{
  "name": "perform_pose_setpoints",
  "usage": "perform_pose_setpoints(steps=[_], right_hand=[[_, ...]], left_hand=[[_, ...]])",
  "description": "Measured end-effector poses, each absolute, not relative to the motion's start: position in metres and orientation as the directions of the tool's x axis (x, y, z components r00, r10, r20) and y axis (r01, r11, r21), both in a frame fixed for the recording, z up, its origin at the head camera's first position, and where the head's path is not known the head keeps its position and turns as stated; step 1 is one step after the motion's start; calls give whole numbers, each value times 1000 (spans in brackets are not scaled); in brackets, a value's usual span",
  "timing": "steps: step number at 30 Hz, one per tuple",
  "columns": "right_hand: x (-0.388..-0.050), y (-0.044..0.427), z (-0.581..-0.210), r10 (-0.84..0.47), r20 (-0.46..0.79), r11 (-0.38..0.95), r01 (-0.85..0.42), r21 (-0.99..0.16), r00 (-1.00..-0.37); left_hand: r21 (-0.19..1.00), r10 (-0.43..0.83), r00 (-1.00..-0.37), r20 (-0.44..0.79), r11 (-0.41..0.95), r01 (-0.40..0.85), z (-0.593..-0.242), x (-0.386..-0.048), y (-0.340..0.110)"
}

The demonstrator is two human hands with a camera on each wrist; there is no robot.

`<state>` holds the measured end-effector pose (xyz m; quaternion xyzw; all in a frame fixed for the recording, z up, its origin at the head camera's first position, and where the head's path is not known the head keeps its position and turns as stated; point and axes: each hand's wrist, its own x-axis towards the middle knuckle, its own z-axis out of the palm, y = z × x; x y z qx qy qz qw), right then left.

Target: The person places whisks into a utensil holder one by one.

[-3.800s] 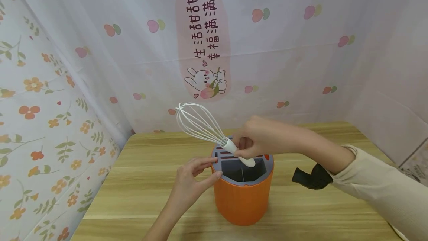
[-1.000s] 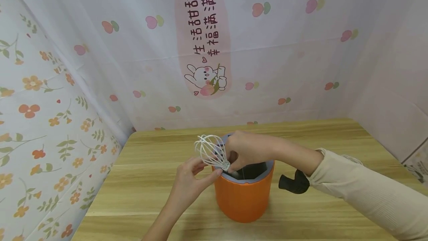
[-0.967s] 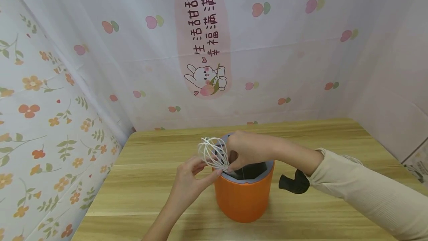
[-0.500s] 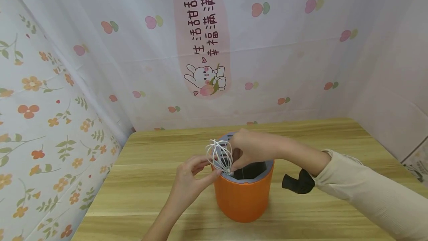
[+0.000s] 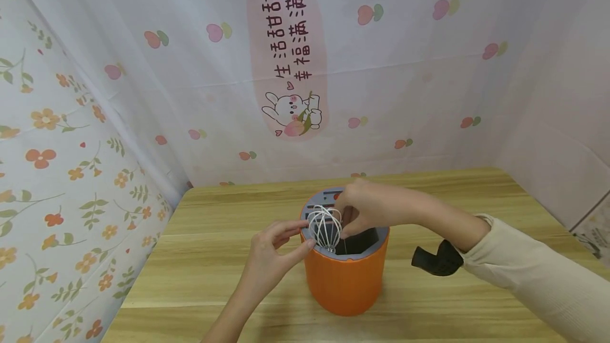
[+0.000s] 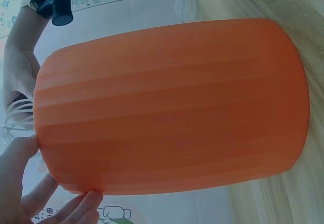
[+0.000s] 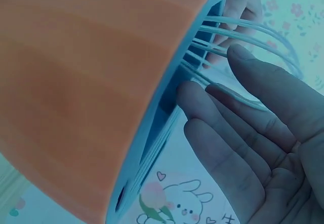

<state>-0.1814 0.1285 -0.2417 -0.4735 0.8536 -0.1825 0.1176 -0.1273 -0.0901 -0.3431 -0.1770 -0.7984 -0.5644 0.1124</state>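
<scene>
Whisk (image 5: 325, 229) is sitting wires-up in orange holder (image 5: 347, 290), approx. midway btwn L & R edges of bench (image 5: 200, 269), insertion looking nearly done, L hand (image 5: 271, 250) resting ungripped on holder, R hand (image 5: 362, 208) seemingly released alongside, just withdrawal remaining.

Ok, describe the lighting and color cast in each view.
Head view: bright, fairly even light, natural-looking color on the table; left wrist view: dimmer, the orange holder softly shaded; right wrist view: strong blue-green cast over the right hand, brightest at upper right.
</scene>
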Motion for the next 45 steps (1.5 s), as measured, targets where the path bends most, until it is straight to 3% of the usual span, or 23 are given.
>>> perform_pose_setpoints(steps=[25, 34, 45], right_hand=[[-172, 176, -223, -748, -2, 557, -626, -545, -664], [-178, 210, -229, -665, 30, 638, -588, -498, -746], [-189, 264, -246, -550, 13, 704, -472, -531, -835]], left_hand=[[873, 156, -922, 355, 299, 386, -342, -126, -87], [877, 143, -927, 347, 301, 374, -341, -124, -87], [873, 148, -920, 362, 291, 390, -342, -125, -88]])
